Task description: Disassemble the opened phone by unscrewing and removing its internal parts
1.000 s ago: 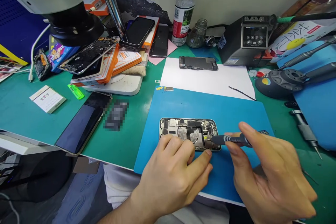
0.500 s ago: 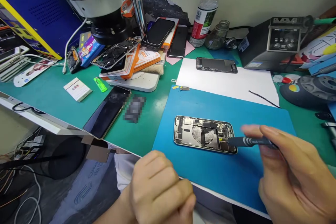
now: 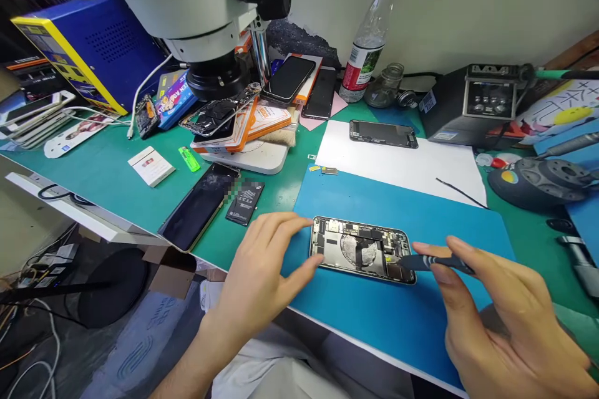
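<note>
An opened phone (image 3: 341, 249) lies on the blue mat (image 3: 369, 199), its inner boards and metal plate exposed. My left hand (image 3: 264, 268) spans the phone's left end, thumb and index fingertip at its corners, seemingly holding it. In my right hand (image 3: 496, 305), a dark grey screwdriver (image 3: 437, 262) is pinched between thumb and fingers. Its front end meets the phone's right part; the very tip is hard to make out. Beyond the phone, a detached screen (image 3: 384, 133) rests on white paper (image 3: 397, 165), and a small metal part (image 3: 329, 170) sits at the mat's upper left.
A microscope (image 3: 187, 0) overhangs stacked boxes and phones at the back left. A dark phone (image 3: 199, 206) and a black battery (image 3: 244, 202) lie left of the mat. A bottle (image 3: 367, 50), a soldering station (image 3: 472, 103) and a round tool holder (image 3: 543, 177) stand behind and right.
My left hand has gone from a closed fist near the table edge to the phone's left end, fingers apart around it. The screwdriver stays at the phone's right part. The view has shifted.
</note>
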The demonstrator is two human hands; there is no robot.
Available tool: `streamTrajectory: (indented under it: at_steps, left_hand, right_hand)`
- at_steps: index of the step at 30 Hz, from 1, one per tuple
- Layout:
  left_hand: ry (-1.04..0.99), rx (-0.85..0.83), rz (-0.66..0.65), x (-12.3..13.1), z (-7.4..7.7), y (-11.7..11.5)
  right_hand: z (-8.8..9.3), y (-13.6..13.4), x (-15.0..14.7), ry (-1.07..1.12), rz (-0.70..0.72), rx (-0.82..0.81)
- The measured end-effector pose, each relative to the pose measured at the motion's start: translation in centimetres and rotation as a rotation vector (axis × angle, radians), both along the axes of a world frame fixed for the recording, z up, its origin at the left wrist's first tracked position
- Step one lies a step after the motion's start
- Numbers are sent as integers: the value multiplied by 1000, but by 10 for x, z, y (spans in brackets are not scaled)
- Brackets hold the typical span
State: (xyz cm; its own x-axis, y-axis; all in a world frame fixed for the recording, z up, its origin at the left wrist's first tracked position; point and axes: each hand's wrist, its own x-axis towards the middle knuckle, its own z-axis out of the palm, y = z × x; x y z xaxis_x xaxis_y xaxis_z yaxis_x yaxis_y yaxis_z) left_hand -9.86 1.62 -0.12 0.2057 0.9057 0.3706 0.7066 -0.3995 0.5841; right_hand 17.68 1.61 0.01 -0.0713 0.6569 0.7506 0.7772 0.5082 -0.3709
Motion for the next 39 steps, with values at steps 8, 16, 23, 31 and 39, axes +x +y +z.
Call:
streamTrajectory:
  at_steps: [8, 16, 23, 31, 39]
  left_hand:
    - [268, -92, -161, 13, -1, 18]
    - [168, -179, -156, 12, 0, 21]
    - [142, -212, -150, 13, 3, 23]
    - [133, -244, -218, 15, 8, 35]
    - [107, -265, -198, 19, 6, 31]
  right_hand:
    - [3, 2, 0, -42, 28, 19]
    - [5, 0, 4, 509, -264, 81]
    - [10, 9, 53, 167, -299, -377]
    - [-14, 2, 62, -199, -335, -376]
    - [-17, 1, 65, -248, -321, -345]
